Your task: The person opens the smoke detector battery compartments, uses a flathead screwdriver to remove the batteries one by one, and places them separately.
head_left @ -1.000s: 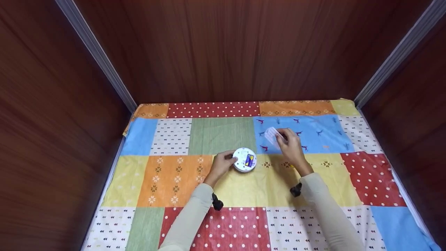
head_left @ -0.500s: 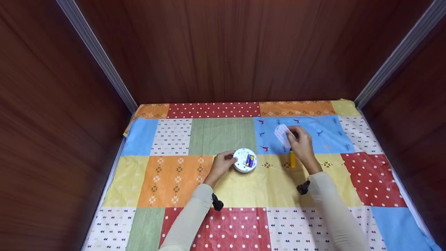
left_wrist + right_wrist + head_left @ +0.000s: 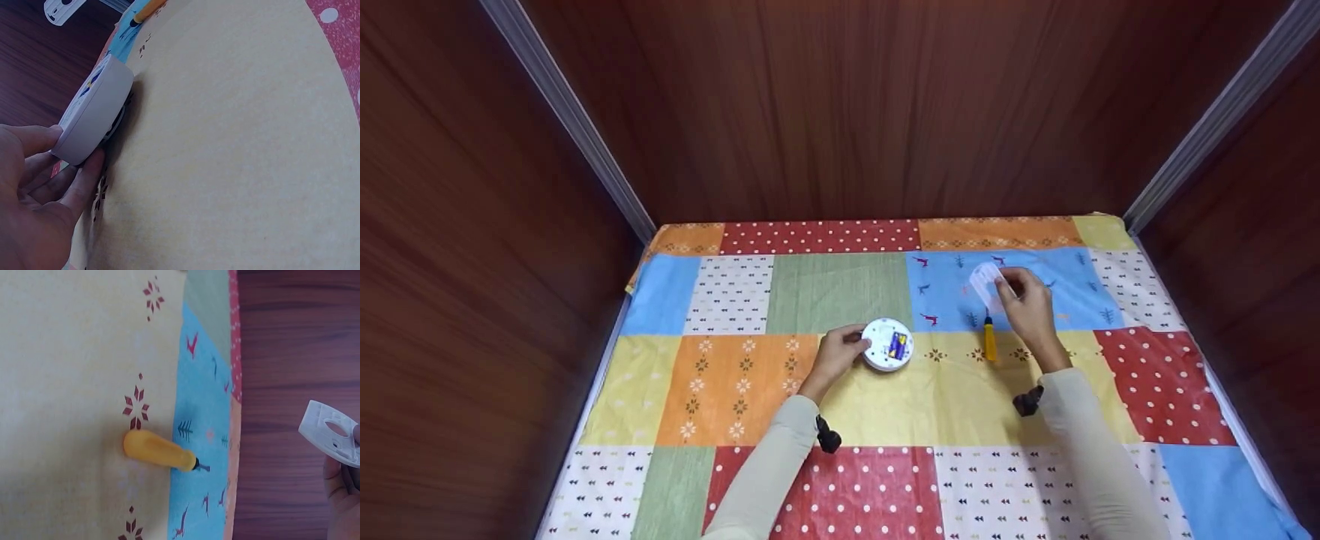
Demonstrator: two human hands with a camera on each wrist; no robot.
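My left hand (image 3: 838, 358) grips the left edge of a round white device (image 3: 877, 352), thumb on its upper face and fingers at its side and underneath. Blue-and-yellow batteries (image 3: 898, 346) lie in an open compartment on that face. In the left wrist view the device (image 3: 95, 112) is seen edge-on, with a dark underside. My right hand (image 3: 1030, 311) pinches a thin, white translucent cover (image 3: 988, 285) above the blue patch of cloth. The right wrist view shows an oval hole in this cover (image 3: 326, 430). Below and left of the right hand lies a yellow-handled screwdriver (image 3: 990, 341).
A patchwork cloth (image 3: 735, 390) covers the table. Brown wood-grain panels (image 3: 840, 112) stand at the back and both sides, with grey metal strips (image 3: 577, 120) along the corners. A small black camera (image 3: 829, 435) sits at each wrist.
My right hand has moved to the right with the cover, and the screwdriver it hid has come into sight. The left hand and the round device have stayed in place.
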